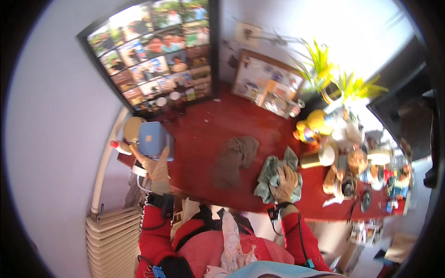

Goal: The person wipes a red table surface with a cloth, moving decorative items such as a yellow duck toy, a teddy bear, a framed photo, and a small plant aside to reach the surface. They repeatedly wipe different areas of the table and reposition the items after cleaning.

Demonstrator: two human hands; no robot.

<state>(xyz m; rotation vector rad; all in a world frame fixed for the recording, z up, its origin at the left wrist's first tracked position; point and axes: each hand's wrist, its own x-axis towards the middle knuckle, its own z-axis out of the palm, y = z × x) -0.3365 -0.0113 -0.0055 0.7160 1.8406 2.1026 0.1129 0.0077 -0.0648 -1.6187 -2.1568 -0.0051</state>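
On the red counter (pixel 204 134): everything below is placed from the brown cloth (pixel 234 160) that lies crumpled near its middle.
Green cloth: a grey-green rag (pixel 273 173) lies bunched just right of the brown cloth, apart from it, near the counter's front edge.
Right hand: the right hand (pixel 286 183) lies on top of the green rag, fingers curled down into the fabric; its grip is closed on the rag.
Blue box: a light blue box with rounded corners (pixel 152 137) stands well left of the brown cloth, at the counter's left end.
Left hand: the left hand (pixel 156 169) is raised against the near side of the blue box, thumb and fingers spread open and touching it; whether it truly holds the box cannot be told.
Bottle: a white bottle with a red cap (pixel 119 147) lies just left of the blue box.
Photo frame: a dark frame full of small photographs (pixel 155 51) leans on the wall behind and left of the brown cloth.
Yellow figure: a yellow toy figure (pixel 311 124) stands right of and behind the brown cloth, among crowded ornaments.
Plant: a yellow-green plant (pixel 320 62) rises behind that figure.
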